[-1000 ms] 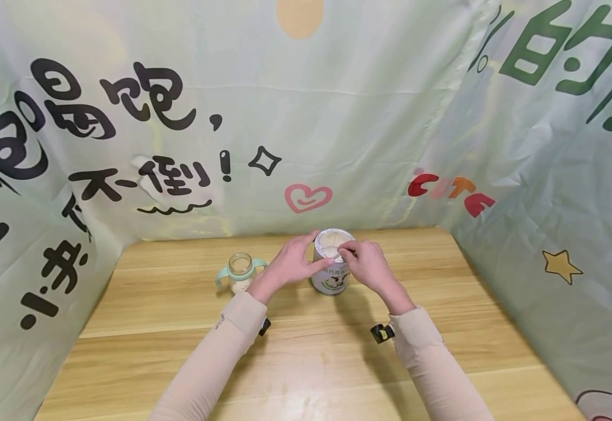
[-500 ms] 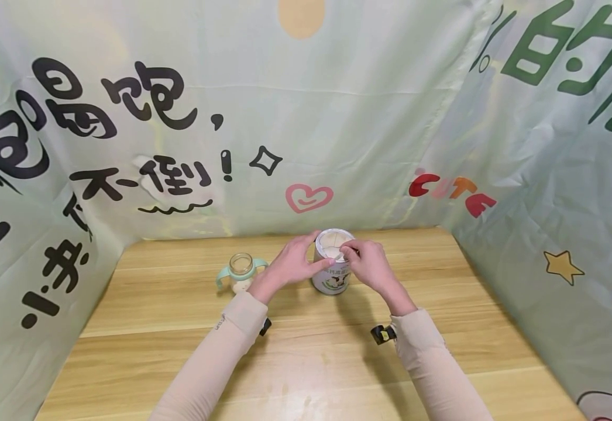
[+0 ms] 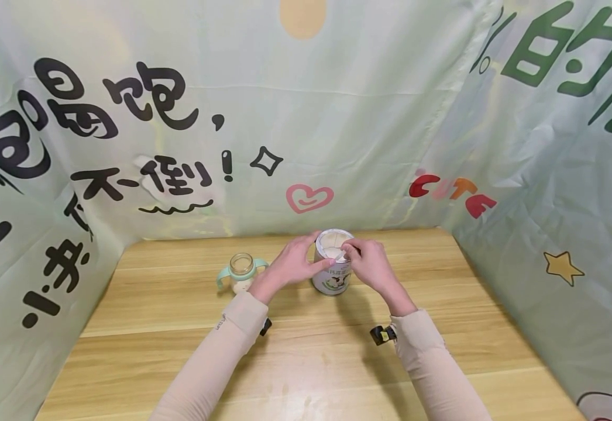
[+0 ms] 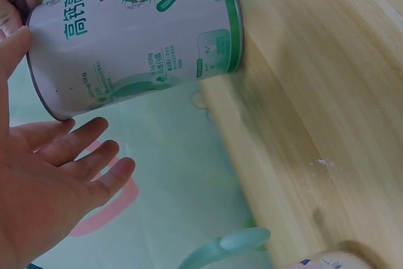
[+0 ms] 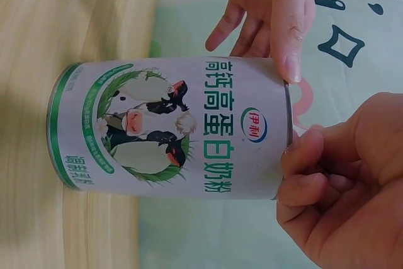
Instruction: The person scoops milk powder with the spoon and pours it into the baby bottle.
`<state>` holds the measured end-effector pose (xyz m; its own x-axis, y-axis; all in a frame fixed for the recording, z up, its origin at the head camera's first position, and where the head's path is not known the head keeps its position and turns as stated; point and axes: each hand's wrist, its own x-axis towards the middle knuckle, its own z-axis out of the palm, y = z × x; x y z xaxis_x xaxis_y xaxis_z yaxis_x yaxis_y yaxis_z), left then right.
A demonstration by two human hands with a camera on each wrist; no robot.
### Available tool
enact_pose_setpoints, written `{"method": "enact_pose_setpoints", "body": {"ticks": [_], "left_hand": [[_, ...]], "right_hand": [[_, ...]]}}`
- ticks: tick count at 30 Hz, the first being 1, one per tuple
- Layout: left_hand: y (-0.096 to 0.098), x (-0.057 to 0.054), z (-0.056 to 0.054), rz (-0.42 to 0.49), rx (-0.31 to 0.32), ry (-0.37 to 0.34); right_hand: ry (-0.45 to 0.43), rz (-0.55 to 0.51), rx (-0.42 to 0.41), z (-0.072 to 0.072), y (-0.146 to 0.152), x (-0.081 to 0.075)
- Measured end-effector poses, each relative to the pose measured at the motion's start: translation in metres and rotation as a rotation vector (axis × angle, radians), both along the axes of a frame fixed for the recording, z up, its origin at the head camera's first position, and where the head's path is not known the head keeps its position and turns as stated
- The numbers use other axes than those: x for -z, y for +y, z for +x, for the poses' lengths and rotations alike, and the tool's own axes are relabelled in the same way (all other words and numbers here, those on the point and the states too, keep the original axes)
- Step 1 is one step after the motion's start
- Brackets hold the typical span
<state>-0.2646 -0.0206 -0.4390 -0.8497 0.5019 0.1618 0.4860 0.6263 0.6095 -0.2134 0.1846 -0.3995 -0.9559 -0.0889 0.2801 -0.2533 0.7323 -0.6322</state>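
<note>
A milk powder can [image 3: 332, 282], white with a cow print and green base band, stands upright with its lid off near the table's far edge. My left hand [image 3: 294, 262] steadies it at the top, thumb on the near rim and index finger across the rim; the other fingers [image 4: 107, 177] extend loosely beside it. At the mouth's right side, my right hand [image 3: 371, 266] pinches the thin whitish handle of a scoop [image 3: 340, 255]. Curled fingers [image 5: 302, 187] sit right by the rim in the right wrist view. The scoop's bowl is hidden.
Left of the can, a lidless baby bottle [image 3: 240, 284] with two mint handles stands close behind my left wrist. A little white powder [image 4: 324, 163] lies on the wooden table [image 3: 306, 362]. Printed fabric walls [image 3: 358, 134] enclose the table's back and sides.
My right hand has shifted very slightly to the right at the can's rim, and the scoop's handle with it. My left hand and the can have kept their places.
</note>
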Motion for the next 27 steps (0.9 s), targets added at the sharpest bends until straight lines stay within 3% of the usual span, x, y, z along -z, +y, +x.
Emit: {"method": "enact_pose_setpoints", "body": {"ticks": [27], "left_hand": [[-0.0006,0.0014,-0.0013,0.005,0.02,0.032]], "right_hand": [[0.131,-0.17,0.198,-0.0023,0.0026,0.0072]]}}
